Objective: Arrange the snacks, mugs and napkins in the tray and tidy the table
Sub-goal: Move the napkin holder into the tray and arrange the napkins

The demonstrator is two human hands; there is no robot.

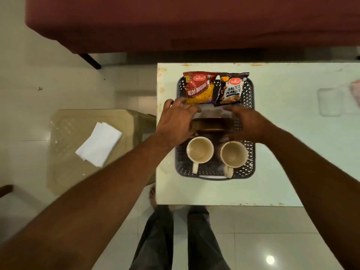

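Note:
A dark perforated tray (250, 166) sits on the white table (282, 152). At its far end lie a red Aloo Bhujia packet (199, 88) and a dark Salted Peanuts packet (230, 90). Two cream mugs (199, 150) (232, 154) stand at its near end, handles toward me. A brown oblong container (211, 124) lies mid-tray, with a white sheet (211, 109) just beyond it. My left hand (176, 123) hovers at the container's left end with fingers spread. My right hand (248, 124), blurred, is at its right end. Folded white napkins (99, 144) lie on a beige stool (64, 172).
The stool stands left of the table. A maroon sofa (194, 22) runs behind the table. A pale flat object (330, 102) and a pink item (355, 90) lie at the table's right side. My legs and feet (181, 236) stand at the near table edge.

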